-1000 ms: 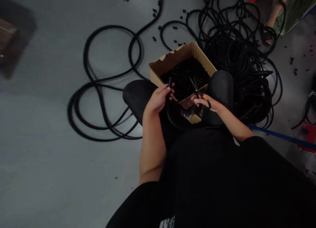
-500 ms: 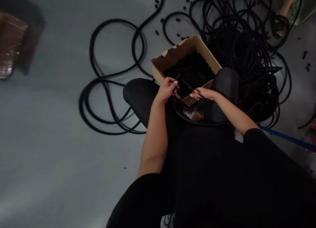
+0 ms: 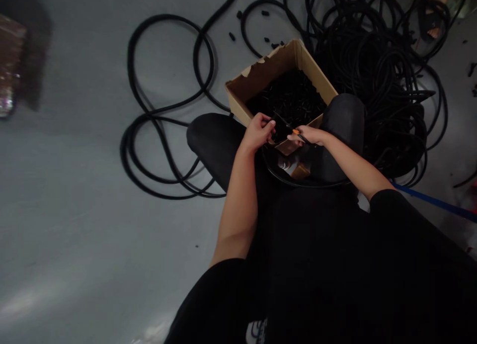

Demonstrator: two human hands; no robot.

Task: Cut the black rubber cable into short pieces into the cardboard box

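Note:
Over the near edge of an open cardboard box (image 3: 239,107), my left hand (image 3: 259,131) is closed, pinching a black rubber tube (image 3: 285,179) that loops down across my lap. My right hand (image 3: 311,135) is closed round scissors (image 3: 296,131) with orange and black on the handles. Their dark blades point left toward my left fingertips, and against the dark contents I cannot tell whether they touch the tube. Many short black cut pieces (image 3: 294,95) fill the box, which stands between my knees.
A big tangle of black tube (image 3: 372,70) lies to the right of the box, and looser coils (image 3: 130,150) lie on the floor at left. Small black pieces (image 3: 265,13) are scattered beyond the box. Another person's foot (image 3: 432,31) is at upper right. A shiny wrapped package (image 3: 11,60) sits far left.
My left hand has moved slightly right, closer to the scissors. The tube end that stuck up past its fingers no longer shows clearly. The camera view has shifted a little.

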